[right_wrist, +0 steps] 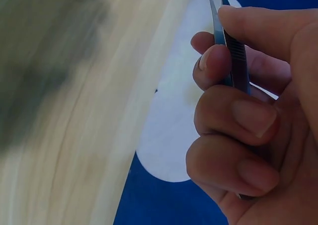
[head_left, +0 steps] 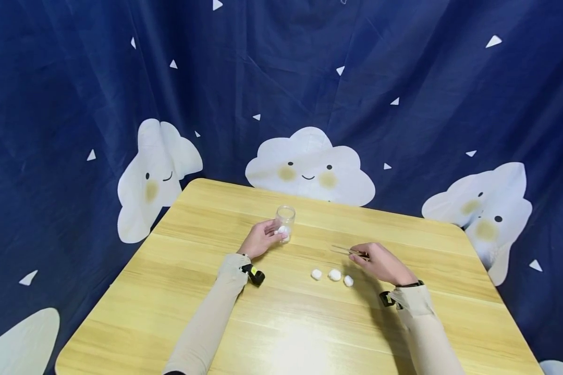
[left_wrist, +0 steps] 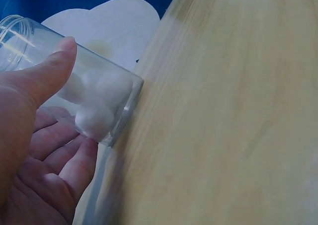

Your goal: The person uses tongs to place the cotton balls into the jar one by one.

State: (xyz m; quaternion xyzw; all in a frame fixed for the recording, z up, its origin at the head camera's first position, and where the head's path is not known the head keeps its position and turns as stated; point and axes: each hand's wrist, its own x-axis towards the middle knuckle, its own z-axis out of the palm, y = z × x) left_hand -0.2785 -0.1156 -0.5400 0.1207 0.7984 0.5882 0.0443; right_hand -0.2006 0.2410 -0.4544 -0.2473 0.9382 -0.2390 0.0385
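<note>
A wooden table (head_left: 178, 291) fills the lower half of the head view, with a dark blue curtain (head_left: 403, 78) printed with white clouds hanging behind it from nine round to three o'clock.

Near the table's middle, at about eleven o'clock from the loose cotton, the left hand (head_left: 261, 239) grips a clear glass jar (head_left: 285, 221). In the left wrist view the thumb (left_wrist: 47, 71) lies along the jar's side and the other fingers (left_wrist: 64, 155) curl underneath — a full wrap, not a pinch. Several white cotton balls in the jar (left_wrist: 97, 103) sit packed against its base, which meets the tabletop.

At about four o'clock from the jar, the right hand (head_left: 381, 263) holds metal tweezers (head_left: 344, 251), their tips pointing toward nine o'clock and holding nothing. The right wrist view shows the fingers (right_wrist: 233, 115) curled close together, thumb and forefinger pinching the ribbed grip of the tweezers; how far the tips stand apart cannot be told.

Between the two hands, toward six o'clock, three loose cotton balls (head_left: 334, 275) lie in a short row on the wood — near each other, just beside the right hand, touched by neither.
</note>
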